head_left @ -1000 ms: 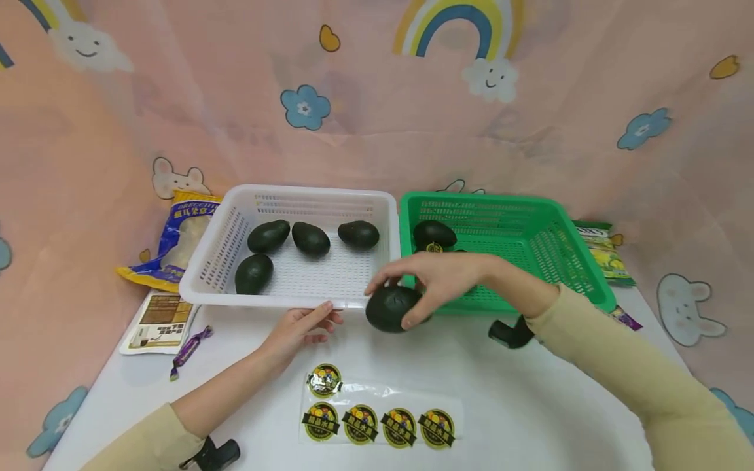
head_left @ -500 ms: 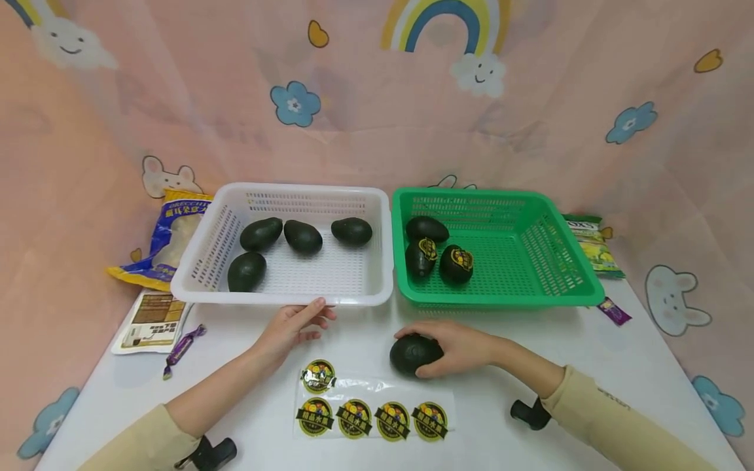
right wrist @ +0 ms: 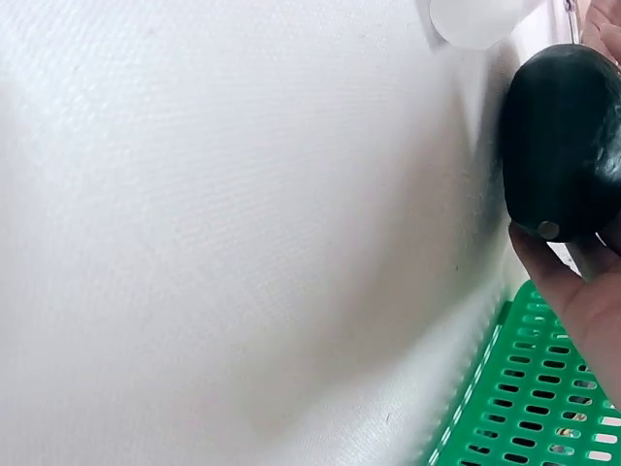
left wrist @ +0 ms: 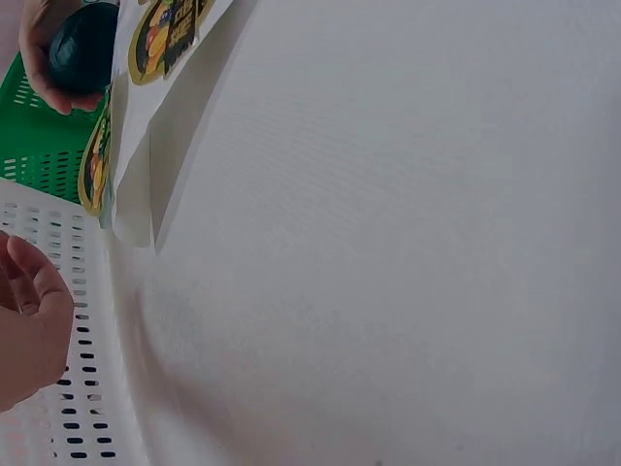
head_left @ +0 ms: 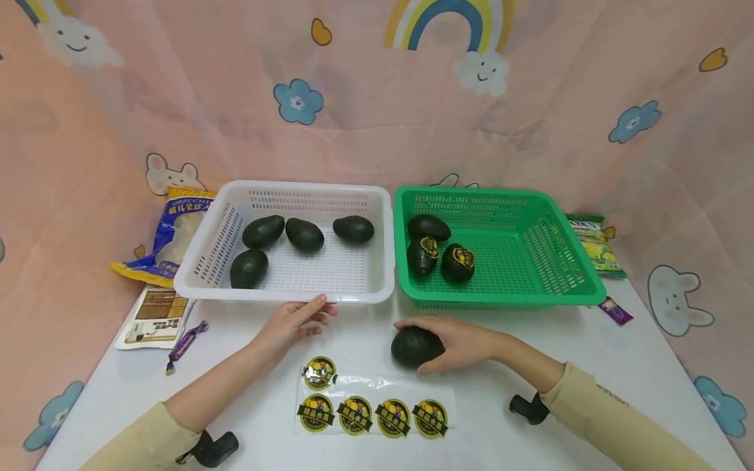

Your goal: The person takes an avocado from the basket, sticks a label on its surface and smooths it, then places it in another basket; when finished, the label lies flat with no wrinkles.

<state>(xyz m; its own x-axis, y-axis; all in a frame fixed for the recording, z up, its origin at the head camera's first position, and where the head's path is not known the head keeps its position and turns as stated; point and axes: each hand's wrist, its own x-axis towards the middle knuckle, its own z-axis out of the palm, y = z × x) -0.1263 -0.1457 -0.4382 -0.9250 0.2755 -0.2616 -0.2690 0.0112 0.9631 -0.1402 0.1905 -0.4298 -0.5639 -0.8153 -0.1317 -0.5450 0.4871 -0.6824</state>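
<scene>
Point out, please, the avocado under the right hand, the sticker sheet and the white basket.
avocado (head_left: 414,347), head view, on its dark top skin.
sticker sheet (head_left: 374,416), head view, on a middle sticker of the lower row.
white basket (head_left: 283,296), head view, on its front rim.

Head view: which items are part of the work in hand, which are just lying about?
In use:
right hand gripping avocado
left hand at white basket
sticker sheet
green basket

Lying about:
blue snack bag
brown packet
purple candy
green snack bag
</scene>
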